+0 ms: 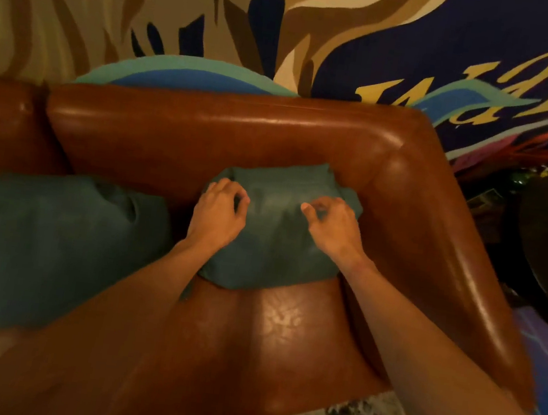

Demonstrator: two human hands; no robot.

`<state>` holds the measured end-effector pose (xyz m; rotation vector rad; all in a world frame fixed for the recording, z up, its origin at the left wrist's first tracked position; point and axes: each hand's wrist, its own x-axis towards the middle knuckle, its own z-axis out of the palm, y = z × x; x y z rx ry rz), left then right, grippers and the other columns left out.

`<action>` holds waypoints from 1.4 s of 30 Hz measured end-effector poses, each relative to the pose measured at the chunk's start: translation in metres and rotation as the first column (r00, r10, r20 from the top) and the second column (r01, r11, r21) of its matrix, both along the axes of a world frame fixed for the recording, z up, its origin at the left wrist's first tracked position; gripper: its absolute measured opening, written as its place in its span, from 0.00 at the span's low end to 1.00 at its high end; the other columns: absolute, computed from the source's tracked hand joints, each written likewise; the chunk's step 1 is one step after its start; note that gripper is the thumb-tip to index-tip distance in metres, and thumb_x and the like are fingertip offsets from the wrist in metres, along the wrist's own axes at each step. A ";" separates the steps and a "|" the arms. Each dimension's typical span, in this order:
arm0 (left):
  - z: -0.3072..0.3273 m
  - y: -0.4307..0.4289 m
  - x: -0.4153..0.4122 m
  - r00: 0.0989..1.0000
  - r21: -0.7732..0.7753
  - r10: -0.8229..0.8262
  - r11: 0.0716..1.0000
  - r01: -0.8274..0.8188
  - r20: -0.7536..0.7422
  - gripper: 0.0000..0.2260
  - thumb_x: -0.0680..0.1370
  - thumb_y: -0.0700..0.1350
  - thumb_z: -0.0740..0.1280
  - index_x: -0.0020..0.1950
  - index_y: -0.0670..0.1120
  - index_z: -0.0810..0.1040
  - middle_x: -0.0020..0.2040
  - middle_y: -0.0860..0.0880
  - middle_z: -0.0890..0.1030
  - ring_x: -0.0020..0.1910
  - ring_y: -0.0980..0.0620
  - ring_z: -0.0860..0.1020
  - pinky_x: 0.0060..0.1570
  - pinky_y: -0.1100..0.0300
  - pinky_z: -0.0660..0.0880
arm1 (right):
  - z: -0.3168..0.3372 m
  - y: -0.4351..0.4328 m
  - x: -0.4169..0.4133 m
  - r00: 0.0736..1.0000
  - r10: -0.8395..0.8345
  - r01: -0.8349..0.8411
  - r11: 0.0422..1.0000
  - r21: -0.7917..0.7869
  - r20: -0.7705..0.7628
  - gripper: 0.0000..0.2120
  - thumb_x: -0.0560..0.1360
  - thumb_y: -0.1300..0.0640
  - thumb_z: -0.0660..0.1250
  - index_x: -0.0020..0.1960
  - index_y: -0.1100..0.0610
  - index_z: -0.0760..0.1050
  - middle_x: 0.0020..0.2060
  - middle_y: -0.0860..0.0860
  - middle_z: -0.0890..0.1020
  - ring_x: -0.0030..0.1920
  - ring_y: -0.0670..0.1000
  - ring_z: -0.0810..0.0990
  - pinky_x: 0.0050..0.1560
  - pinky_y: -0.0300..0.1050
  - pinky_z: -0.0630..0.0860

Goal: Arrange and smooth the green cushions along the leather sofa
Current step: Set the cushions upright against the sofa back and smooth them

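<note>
The corner cushion point(278, 245) sits on the seat of the leather sofa point(205, 137), wedged where the backrest meets the right armrest; the second cushion point(54, 242) lies just beside it to the left, slumped and dented at its upper edge. The left hand point(218, 214) and the right hand point(332, 230) rest on the upper face of the corner cushion, fingers curled into the cover and apparently pinching the fabric; the exact hold under the fingertips is not clear. Handling, as judged: the cushion is light, soft and loosely filled; it deforms under any grip and holds no shape of its own; take it at two opposite edges or corners to lift, and use flat palms to smooth. The cover is a matte green cloth that creases readily; the sofa hide is glossy, smooth and rounded at the arms, so a cushion is likely to slide on it.
</note>
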<state>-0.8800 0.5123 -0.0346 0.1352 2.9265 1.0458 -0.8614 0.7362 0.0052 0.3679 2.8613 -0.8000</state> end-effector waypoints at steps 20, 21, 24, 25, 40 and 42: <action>-0.048 0.036 -0.033 0.959 -0.056 0.284 0.957 -0.284 -0.006 0.18 0.86 0.57 0.56 0.63 0.43 0.71 0.59 0.44 0.78 0.60 0.42 0.75 0.56 0.45 0.74 | -0.072 0.055 -0.070 1.000 -0.007 0.010 0.989 0.144 -0.023 0.31 0.82 0.33 0.58 0.69 0.57 0.75 0.66 0.62 0.77 0.67 0.68 0.72 0.68 0.64 0.71; -0.048 0.037 -0.033 0.962 -0.048 0.274 0.961 -0.273 0.005 0.17 0.86 0.56 0.56 0.62 0.43 0.71 0.58 0.43 0.78 0.59 0.41 0.76 0.55 0.44 0.75 | -0.073 0.055 -0.069 0.999 -0.009 0.014 0.988 0.152 -0.037 0.30 0.82 0.34 0.58 0.69 0.58 0.75 0.65 0.62 0.78 0.67 0.68 0.72 0.67 0.64 0.71; -0.049 0.036 -0.032 0.972 -0.042 0.236 0.971 -0.235 0.016 0.16 0.86 0.55 0.54 0.62 0.44 0.70 0.57 0.42 0.80 0.58 0.39 0.78 0.52 0.43 0.76 | -0.073 0.052 -0.064 0.998 -0.008 0.019 0.987 0.162 -0.065 0.30 0.82 0.34 0.58 0.67 0.58 0.76 0.63 0.62 0.79 0.65 0.69 0.72 0.64 0.65 0.72; -0.050 0.035 -0.032 0.973 -0.038 0.229 0.973 -0.229 0.008 0.16 0.86 0.55 0.54 0.62 0.44 0.70 0.57 0.42 0.80 0.57 0.39 0.79 0.51 0.43 0.76 | -0.073 0.050 -0.063 0.997 -0.012 0.024 0.987 0.160 -0.080 0.29 0.82 0.35 0.58 0.66 0.59 0.76 0.63 0.61 0.79 0.64 0.69 0.73 0.64 0.65 0.71; -0.028 0.001 -0.014 0.963 -0.073 0.264 0.961 -0.268 -0.060 0.13 0.87 0.54 0.54 0.58 0.45 0.69 0.53 0.42 0.82 0.53 0.36 0.79 0.46 0.44 0.74 | -0.053 0.015 -0.033 0.974 -0.019 0.043 0.994 0.102 -0.226 0.24 0.83 0.38 0.60 0.57 0.60 0.77 0.55 0.61 0.81 0.59 0.67 0.74 0.57 0.61 0.72; -0.032 -0.002 -0.009 0.965 -0.070 0.260 0.963 -0.261 -0.021 0.13 0.87 0.55 0.54 0.57 0.46 0.68 0.52 0.43 0.81 0.51 0.36 0.79 0.45 0.44 0.73 | -0.055 0.013 -0.029 0.978 -0.013 0.035 0.994 0.103 -0.207 0.23 0.83 0.38 0.60 0.57 0.59 0.77 0.55 0.60 0.81 0.59 0.67 0.74 0.57 0.61 0.72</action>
